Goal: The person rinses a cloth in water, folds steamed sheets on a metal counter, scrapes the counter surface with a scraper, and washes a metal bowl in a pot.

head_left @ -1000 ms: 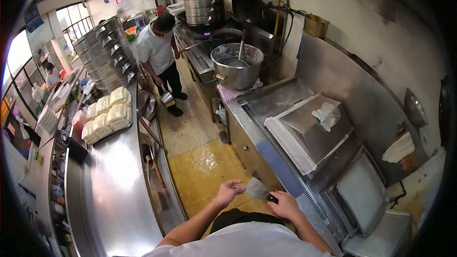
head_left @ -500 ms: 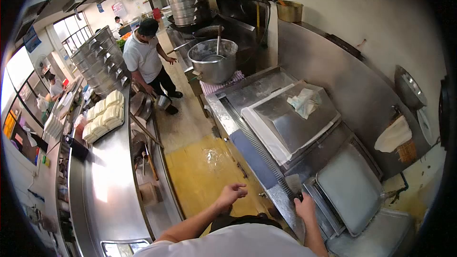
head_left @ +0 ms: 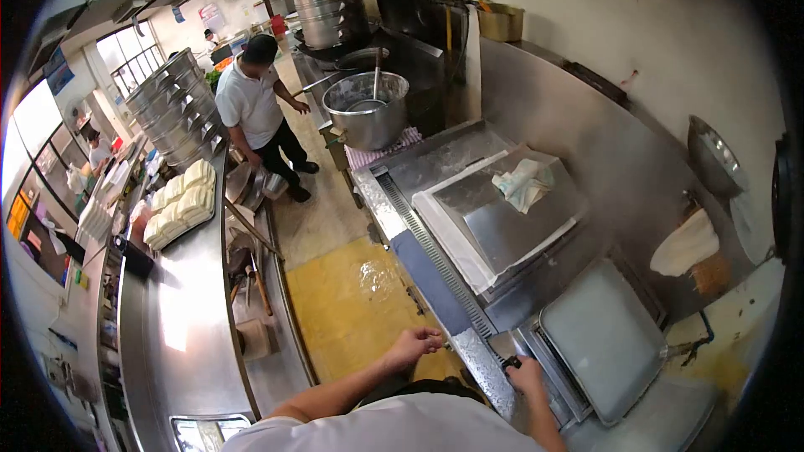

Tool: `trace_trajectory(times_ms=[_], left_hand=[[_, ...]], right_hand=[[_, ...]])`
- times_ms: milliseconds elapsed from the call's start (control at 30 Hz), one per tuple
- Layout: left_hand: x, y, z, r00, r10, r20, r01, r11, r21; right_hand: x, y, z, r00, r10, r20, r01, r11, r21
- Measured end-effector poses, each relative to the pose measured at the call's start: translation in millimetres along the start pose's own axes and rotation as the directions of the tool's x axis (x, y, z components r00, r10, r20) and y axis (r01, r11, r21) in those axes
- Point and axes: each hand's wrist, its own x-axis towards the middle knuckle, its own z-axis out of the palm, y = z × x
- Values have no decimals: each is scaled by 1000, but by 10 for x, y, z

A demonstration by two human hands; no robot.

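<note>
My right hand [head_left: 526, 377] grips the black handle of a flat-bladed scraper [head_left: 511, 362] beside the metal counter edge. Most of its blade is hard to make out now. Over the yellow floor, in front of my body, my left hand [head_left: 416, 345] hovers with loosely curled fingers and nothing visible in them. Just right of my right hand, a large grey tray [head_left: 601, 341] leans on a metal frame. Ahead on the worktop sits a sloped metal cover [head_left: 523, 213] with white cloth along its edges and a crumpled cloth [head_left: 526, 184] on top.
A deep steel pot [head_left: 366, 125] with a ladle stands on striped cloth farther ahead. To the left runs a steel counter [head_left: 180, 351] bearing a tray of white buns [head_left: 180, 208] and stacked steamers [head_left: 174, 109]. A co-worker [head_left: 255, 109] stands in the aisle, holding a metal container.
My right hand and the scraper have shifted left and slightly down in view, the blade now less visible. My left hand moved little. The co-worker's metal container has swung up and back.
</note>
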Motion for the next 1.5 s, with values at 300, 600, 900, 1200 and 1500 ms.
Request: trace_trajectory(times_ms=[300,600,900,1200,1500], left_hand=[[190,53,-417,998,54,44,-47,988,-149],[234,15,-1272,1000,25,11,-21,963,-267],[506,-248,-1705,1000,0,-15,-6,917,-399],[437,49,-1514,1000,5,-24,-11,962,-273],[342,-231,-1039,998,-62,-8,60,979,-195]], right_hand=[[181,-303,107,975,139,172,-111,980,-162],[376,-179,449,970,186,157,-110,910,-399],[580,-761,145,985,-37,-169,5,983,-185],[1000,-222,-502,861,192,-471,-200,979,32],[1348,722,-533,880,465,-102,-346,772,533]])
